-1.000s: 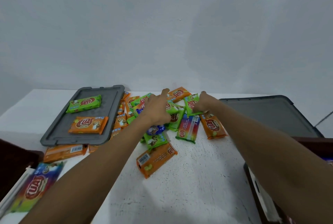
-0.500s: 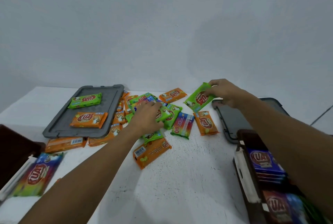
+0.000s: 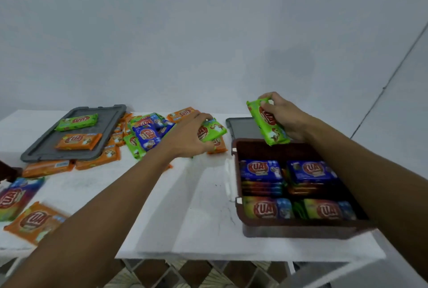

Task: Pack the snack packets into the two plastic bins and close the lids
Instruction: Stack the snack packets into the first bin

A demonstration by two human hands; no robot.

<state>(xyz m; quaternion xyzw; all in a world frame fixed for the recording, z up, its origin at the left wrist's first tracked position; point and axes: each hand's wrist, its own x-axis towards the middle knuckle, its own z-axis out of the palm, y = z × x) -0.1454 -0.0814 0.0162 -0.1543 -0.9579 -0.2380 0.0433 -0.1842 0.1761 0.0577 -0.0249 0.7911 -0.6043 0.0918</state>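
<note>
packet [image 3: 268, 125] moved above bin [image 3: 289, 229], right hand [image 3: 286, 117] gripping.

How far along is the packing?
Done: the brown bin holds rows of blue packets and rainbow ones. In hand: the right hand holds a green packet over that bin's far edge, and the left hand grips a second green packet at the pile. Left: many loose packets, two of them on the grey lid. Both lids are off.
</note>
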